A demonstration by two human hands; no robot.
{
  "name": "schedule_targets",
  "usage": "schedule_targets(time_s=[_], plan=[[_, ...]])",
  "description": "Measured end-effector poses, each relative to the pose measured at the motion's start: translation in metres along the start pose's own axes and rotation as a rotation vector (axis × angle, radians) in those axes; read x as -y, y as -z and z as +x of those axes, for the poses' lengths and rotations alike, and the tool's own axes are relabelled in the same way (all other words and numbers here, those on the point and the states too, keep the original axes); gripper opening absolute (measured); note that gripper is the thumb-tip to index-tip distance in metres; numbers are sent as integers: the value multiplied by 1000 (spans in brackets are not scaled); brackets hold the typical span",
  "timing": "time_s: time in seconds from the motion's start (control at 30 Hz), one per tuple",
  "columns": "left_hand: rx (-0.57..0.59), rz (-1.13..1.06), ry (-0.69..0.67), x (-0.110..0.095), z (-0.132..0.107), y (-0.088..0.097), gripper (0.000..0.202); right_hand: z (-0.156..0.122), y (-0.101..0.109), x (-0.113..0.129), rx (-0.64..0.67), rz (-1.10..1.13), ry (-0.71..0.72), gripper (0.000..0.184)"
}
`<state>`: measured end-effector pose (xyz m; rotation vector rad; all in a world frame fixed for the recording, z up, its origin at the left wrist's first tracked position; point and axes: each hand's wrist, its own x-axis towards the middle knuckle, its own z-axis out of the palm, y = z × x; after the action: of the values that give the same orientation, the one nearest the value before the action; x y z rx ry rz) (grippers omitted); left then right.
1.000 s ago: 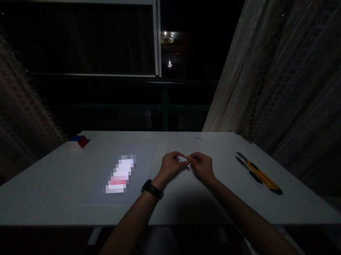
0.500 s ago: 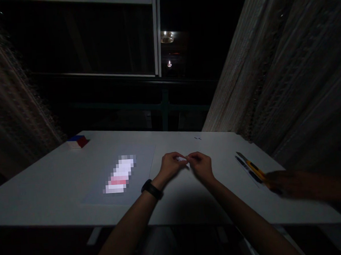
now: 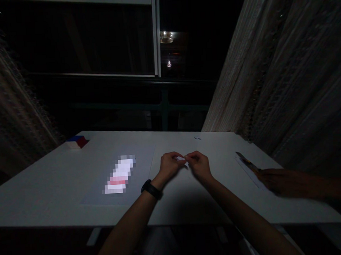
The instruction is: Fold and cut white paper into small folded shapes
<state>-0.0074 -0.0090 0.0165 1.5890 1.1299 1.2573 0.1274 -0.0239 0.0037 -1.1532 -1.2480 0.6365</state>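
1. Left hand (image 3: 170, 163): thumb and forefinger are pinching a small white paper piece (image 3: 181, 158), tips nearly together, paper showing in the loop between them
2. Right hand (image 3: 199, 164): thumb and forefinger are also pinching, tips meeting the left hand's at the paper's edge; other fingers are curling inward
3. Paper piece: sitting between both hands, above the white table (image 3: 175, 212); long axis, as far as it is showing, is running from far left to near right, its lower corner pointing down toward the wearer; fingers are hiding the rest
4. Progress, my reading: handwork is under way, paper being gripped rather than set down; folds or cuts done, and how much is left, cannot tell
5. Outward left: black wristband (image 3: 151, 189) is circling the left wrist; a pixelated bright rectangle (image 3: 120, 176) is lying over a pale sheet (image 3: 90, 194); a blue-red-white cube (image 3: 76, 142) is sitting at the far corner
6. Outward right: a co-worker's hand (image 3: 276, 180) is covering the handle of a yellow cutter (image 3: 245, 160)
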Motion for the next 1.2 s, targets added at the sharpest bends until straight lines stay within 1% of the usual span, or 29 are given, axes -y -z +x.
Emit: schedule_targets(time_s=[0.2,0.43,0.6,0.73,0.83,0.9,1.0,1.07,1.2], plan=[[-1,-13,26,1,0,-1,22,0,0,0,10,18,15,20],[-25,-24,6,5,2,0,26,1,0,-1,1,-10,38,20],[6,-163,84,6,1,-2,32,3,1,-3,1,13,-7,21],[42,-305,140,5,0,-3,34,7,7,-2,53,101,-44,24],[72,-398,162,1,-1,-3,35,8,10,0,82,147,-17,28],[82,-424,164,-1,-2,-2,37,8,11,2,88,122,16,29],[91,-404,158,-2,-2,-2,37,5,10,4,77,46,35,25],[85,-378,146,-1,-2,-2,36,4,9,4,66,-3,36,21],[59,-334,128,3,-1,-3,38,3,8,3,103,-78,49,19]])
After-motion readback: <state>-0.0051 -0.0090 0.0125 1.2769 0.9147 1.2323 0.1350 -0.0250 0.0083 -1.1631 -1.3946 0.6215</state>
